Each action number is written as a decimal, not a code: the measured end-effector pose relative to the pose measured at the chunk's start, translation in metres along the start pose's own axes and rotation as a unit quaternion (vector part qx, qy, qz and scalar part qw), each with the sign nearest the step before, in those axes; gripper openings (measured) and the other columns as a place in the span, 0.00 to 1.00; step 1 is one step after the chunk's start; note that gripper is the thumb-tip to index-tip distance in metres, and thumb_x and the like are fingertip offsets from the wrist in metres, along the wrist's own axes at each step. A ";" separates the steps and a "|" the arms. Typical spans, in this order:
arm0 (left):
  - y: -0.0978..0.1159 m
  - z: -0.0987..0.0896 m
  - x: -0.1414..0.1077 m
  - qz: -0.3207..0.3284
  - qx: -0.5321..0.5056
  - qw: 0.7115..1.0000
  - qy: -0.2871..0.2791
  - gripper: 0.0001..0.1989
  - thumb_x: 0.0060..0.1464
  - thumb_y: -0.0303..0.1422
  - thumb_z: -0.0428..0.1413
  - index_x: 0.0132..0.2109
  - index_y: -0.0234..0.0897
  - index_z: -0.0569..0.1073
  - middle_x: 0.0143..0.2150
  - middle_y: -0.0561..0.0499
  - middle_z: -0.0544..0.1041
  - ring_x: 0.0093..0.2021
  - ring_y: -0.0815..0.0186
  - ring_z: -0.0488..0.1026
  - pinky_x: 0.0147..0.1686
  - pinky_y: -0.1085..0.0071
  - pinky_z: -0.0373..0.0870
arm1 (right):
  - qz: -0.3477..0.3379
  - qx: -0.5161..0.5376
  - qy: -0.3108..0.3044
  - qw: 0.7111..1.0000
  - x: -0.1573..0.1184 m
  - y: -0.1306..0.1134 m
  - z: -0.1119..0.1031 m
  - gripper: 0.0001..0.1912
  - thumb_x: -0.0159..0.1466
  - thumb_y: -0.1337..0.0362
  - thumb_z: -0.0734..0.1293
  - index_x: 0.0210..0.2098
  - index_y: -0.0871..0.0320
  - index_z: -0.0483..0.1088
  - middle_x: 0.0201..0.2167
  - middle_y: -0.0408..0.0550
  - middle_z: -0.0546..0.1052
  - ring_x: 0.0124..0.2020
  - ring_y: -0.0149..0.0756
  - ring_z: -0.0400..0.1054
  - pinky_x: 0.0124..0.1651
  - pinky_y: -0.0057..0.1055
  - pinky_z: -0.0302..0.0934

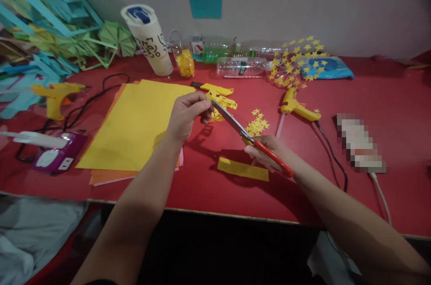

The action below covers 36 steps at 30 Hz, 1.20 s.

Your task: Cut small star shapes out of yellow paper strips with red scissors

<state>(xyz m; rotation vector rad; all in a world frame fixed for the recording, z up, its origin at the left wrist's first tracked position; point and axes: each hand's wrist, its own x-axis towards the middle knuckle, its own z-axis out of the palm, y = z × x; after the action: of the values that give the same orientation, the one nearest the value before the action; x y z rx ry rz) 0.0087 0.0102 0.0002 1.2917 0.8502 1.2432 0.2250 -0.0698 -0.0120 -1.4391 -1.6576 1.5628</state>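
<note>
Red-handled scissors (232, 121) are in my right hand (266, 150), with the blades pointing up and left. A bit of yellow paper (248, 141) shows by the right fingertips. My left hand (190, 114) is pinched closed at the scissors' tips; whatever lies between its fingers is too small to make out. Behind it are yellow paper scraps with cut-outs (220, 110) and a yellow cutter knife (217, 89). Small yellow paper stars (257, 123) form a pile beyond the scissors. A yellow paper strip (242, 169) lies below my hands.
Stacked coloured sheets (134, 128) lie left. Glue guns rest at left (59, 96) and right (298, 107). A tumbler (150, 42), plastic bottles (242, 67) and a star-covered clear object (292, 65) stand behind. A purple power strip (60, 155) and a blurred phone-like object (360, 143) flank the sides.
</note>
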 end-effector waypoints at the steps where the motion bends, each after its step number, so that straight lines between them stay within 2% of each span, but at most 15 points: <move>1: 0.000 0.000 0.000 0.002 -0.001 1.000 0.002 0.06 0.43 0.31 0.57 0.22 0.36 0.70 0.17 0.56 0.71 0.16 0.76 0.65 0.15 0.79 0.64 | 0.001 -0.002 0.002 1.000 0.000 0.000 0.000 0.27 0.53 0.40 0.69 0.19 0.54 0.57 0.12 0.31 0.55 0.12 0.22 0.53 0.26 0.32 0.67; 6: -0.002 0.000 0.002 0.025 -0.006 0.999 0.027 0.04 0.43 0.30 0.58 0.23 0.36 0.71 0.17 0.57 0.69 0.16 0.77 0.65 0.16 0.80 0.64 | 0.009 -0.004 0.005 1.000 0.000 -0.002 0.001 0.28 0.53 0.40 0.69 0.19 0.54 0.56 0.12 0.32 0.54 0.13 0.23 0.53 0.26 0.32 0.65; 10: -0.002 0.002 0.002 0.020 -0.019 0.999 0.025 0.04 0.41 0.29 0.59 0.23 0.36 0.71 0.16 0.58 0.69 0.16 0.77 0.65 0.16 0.80 0.64 | 0.004 0.003 0.008 1.000 -0.001 -0.005 0.002 0.28 0.53 0.39 0.69 0.19 0.54 0.56 0.11 0.31 0.54 0.12 0.22 0.52 0.26 0.32 0.65; 17: -0.002 0.007 0.000 0.035 -0.022 0.999 0.033 0.04 0.41 0.30 0.60 0.24 0.36 0.72 0.17 0.57 0.70 0.17 0.76 0.65 0.16 0.80 0.64 | 0.008 0.007 0.004 1.000 0.000 0.005 0.005 0.24 0.55 0.42 0.68 0.20 0.56 0.62 0.11 0.34 0.60 0.11 0.23 0.54 0.22 0.29 0.63; 21: -0.003 0.008 -0.002 0.045 -0.009 0.999 0.024 0.06 0.43 0.30 0.61 0.24 0.36 0.71 0.17 0.57 0.70 0.17 0.76 0.65 0.17 0.79 0.65 | -0.005 0.020 -0.005 1.000 -0.004 0.005 0.006 0.20 0.59 0.47 0.66 0.23 0.56 0.64 0.10 0.33 0.60 0.11 0.24 0.56 0.22 0.28 0.62; 26: -0.005 0.010 -0.005 0.057 0.008 0.998 0.008 0.07 0.45 0.31 0.60 0.24 0.37 0.70 0.17 0.58 0.69 0.17 0.76 0.65 0.18 0.79 0.66 | -0.024 0.028 -0.010 0.999 -0.010 -0.003 0.006 0.22 0.61 0.44 0.65 0.24 0.56 0.63 0.10 0.33 0.60 0.12 0.25 0.55 0.19 0.27 0.57; 31: -0.004 0.011 -0.006 0.048 0.015 0.999 0.011 0.08 0.45 0.31 0.60 0.24 0.37 0.69 0.17 0.58 0.69 0.17 0.77 0.64 0.18 0.79 0.66 | -0.001 0.024 -0.006 1.000 -0.011 -0.006 0.008 0.22 0.60 0.44 0.65 0.24 0.56 0.63 0.12 0.35 0.62 0.11 0.24 0.54 0.16 0.25 0.51; 36: -0.005 0.012 -0.006 0.043 0.019 0.999 0.012 0.08 0.45 0.32 0.60 0.24 0.37 0.69 0.17 0.57 0.69 0.17 0.77 0.64 0.18 0.79 0.65 | 0.029 0.028 0.014 0.999 -0.008 -0.004 0.009 0.21 0.58 0.46 0.66 0.23 0.56 0.64 0.12 0.36 0.64 0.11 0.23 0.55 0.18 0.26 0.56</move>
<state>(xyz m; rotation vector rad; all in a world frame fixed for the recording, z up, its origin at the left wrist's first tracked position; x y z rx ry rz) 0.0197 0.0024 -0.0036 1.3587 0.8466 1.3168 0.2187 -0.0808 -0.0085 -1.4857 -1.5558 1.6001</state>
